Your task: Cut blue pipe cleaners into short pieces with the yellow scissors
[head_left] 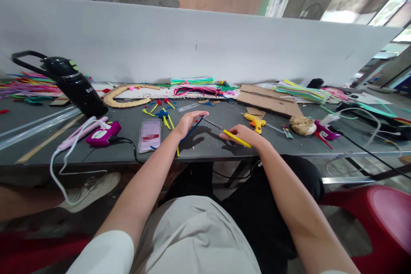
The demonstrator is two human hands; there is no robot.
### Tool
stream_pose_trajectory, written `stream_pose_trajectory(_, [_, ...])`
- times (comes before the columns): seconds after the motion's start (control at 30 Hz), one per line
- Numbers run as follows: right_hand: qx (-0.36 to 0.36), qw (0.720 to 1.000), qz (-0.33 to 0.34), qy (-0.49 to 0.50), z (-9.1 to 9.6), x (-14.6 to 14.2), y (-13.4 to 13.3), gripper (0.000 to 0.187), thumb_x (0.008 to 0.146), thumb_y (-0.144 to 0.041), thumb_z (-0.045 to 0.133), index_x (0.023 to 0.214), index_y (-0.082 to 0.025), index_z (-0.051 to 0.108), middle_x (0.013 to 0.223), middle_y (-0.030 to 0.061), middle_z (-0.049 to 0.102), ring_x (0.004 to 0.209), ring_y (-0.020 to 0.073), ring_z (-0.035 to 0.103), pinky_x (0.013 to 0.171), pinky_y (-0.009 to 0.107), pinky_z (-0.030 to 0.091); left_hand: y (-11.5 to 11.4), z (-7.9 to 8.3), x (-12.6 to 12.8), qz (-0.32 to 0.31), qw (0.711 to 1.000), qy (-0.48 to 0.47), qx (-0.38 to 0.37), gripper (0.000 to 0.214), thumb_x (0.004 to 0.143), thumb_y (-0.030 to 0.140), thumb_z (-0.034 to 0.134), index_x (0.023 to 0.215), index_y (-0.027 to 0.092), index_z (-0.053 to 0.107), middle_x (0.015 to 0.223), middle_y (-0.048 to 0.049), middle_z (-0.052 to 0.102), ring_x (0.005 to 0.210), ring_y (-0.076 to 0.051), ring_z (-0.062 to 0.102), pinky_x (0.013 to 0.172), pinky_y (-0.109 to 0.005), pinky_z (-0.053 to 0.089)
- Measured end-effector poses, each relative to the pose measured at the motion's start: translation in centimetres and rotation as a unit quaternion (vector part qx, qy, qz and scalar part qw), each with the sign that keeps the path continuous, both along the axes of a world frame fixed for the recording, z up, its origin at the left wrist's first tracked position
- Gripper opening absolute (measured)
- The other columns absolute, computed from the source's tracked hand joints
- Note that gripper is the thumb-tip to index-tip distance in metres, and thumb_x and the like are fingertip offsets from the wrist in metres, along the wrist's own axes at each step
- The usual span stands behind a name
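My left hand (pixel 189 122) is closed, pinching a dark blue pipe cleaner (pixel 192 129) that runs down beside the palm. In my right hand (pixel 245 134) is a pair of scissors with yellow handles (pixel 237 138); their metal blades (pixel 212 123) point left and reach the pipe cleaner's upper end near my left fingertips. Whether the blades touch it I cannot tell. Left of my hands lie yellow pipe cleaner pieces (pixel 166 120) and a curled blue piece (pixel 161 114). A phone (pixel 150 135) lies flat by my left wrist.
A yellow glue gun (pixel 256 122) and flat cardboard (pixel 272 100) lie to the right. A black bottle (pixel 78 87) stands at the left, near a purple power block (pixel 103 133) with cables. Bundles of pipe cleaners (pixel 302 90) line the white partition (pixel 192 43). A red stool (pixel 385 218) is at lower right.
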State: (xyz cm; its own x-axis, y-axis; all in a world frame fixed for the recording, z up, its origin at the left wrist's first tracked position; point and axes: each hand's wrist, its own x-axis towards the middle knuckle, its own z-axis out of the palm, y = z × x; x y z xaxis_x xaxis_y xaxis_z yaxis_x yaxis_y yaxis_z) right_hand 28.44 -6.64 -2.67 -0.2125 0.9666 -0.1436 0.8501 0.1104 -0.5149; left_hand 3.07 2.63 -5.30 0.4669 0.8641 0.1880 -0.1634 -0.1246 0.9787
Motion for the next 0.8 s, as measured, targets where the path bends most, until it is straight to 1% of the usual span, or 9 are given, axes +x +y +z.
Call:
stream_pose_trajectory(0.2, [0.004,1.000,-0.010,-0.004,-0.1,0.0,0.0,0.075,0.064,-0.093,0.054,0.055,-0.019,0.051,0.056,-0.0009,0.041,0.055,0.0121,0.035,0.051,0.029,0.022,0.1,-0.1,0.0,0.001,1.000,0.002,0.002,0.043,0.082,0.039,0.050,0.106,0.015,0.078,0.126,-0.0097,0.072,0.127,-0.031,0.057,0.104,-0.040,0.041])
stream_pose_trajectory(0.33, [0.012,1.000,-0.001,-0.011,-0.1,-0.1,0.2,0.074,0.066,-0.092,0.054,0.054,-0.019,0.051,0.054,-0.0006,0.041,0.054,0.0117,0.034,0.051,0.029,0.023,0.6,-0.7,0.0,-0.003,1.000,0.003,-0.003,0.043,0.082,0.039,0.050,0.104,0.015,0.078,0.124,-0.0100,0.073,0.123,-0.030,0.059,0.104,-0.040,0.043])
stream_pose_trajectory(0.43, [-0.003,1.000,-0.002,-0.012,0.1,-0.2,0.4,0.073,0.066,-0.090,0.056,0.054,-0.019,0.052,0.052,-0.0002,0.043,0.051,0.0113,0.036,0.050,0.029,0.025,1.2,-1.3,0.0,-0.007,1.000,-0.003,-0.020,0.042,0.081,0.039,0.050,0.100,0.015,0.078,0.121,-0.0104,0.074,0.121,-0.030,0.061,0.103,-0.041,0.043])
stream_pose_trajectory(0.53, [-0.025,1.000,-0.009,-0.016,0.4,-0.3,0.7,0.072,0.063,-0.089,0.060,0.056,-0.018,0.055,0.051,0.0005,0.046,0.047,0.0109,0.038,0.049,0.029,0.026,1.5,-1.7,0.1,-0.004,0.999,0.006,-0.033,0.042,0.082,0.042,0.049,0.099,0.016,0.078,0.120,-0.0105,0.074,0.121,-0.030,0.061,0.104,-0.040,0.043])
stream_pose_trajectory(0.63, [-0.027,0.999,-0.002,-0.026,0.4,-0.4,1.0,0.072,0.061,-0.090,0.061,0.055,-0.018,0.056,0.050,0.0009,0.046,0.048,0.0113,0.040,0.048,0.028,0.027,1.5,-1.8,0.3,0.002,0.999,0.033,-0.024,0.045,0.083,0.044,0.047,0.100,0.016,0.078,0.125,-0.0113,0.072,0.123,-0.030,0.060,0.100,-0.040,0.045])
stream_pose_trajectory(0.7, [-0.017,0.999,0.008,-0.033,0.2,-0.4,1.2,0.072,0.061,-0.090,0.061,0.054,-0.018,0.057,0.050,0.0011,0.047,0.049,0.0117,0.041,0.049,0.028,0.026,1.5,-1.7,0.3,0.013,0.998,0.053,-0.007,0.047,0.083,0.046,0.046,0.101,0.015,0.078,0.125,-0.0126,0.072,0.120,-0.031,0.062,0.095,-0.040,0.048])
stream_pose_trajectory(0.8, [-0.014,0.999,-0.002,-0.029,-0.1,-0.2,1.3,0.072,0.064,-0.090,0.058,0.054,-0.019,0.054,0.051,0.0009,0.048,0.050,0.0122,0.041,0.049,0.029,0.027,1.7,-1.7,0.2,0.056,0.995,0.074,0.028,0.050,0.083,0.046,0.044,0.104,0.015,0.077,0.123,-0.0126,0.073,0.114,-0.029,0.064,0.091,-0.039,0.049])
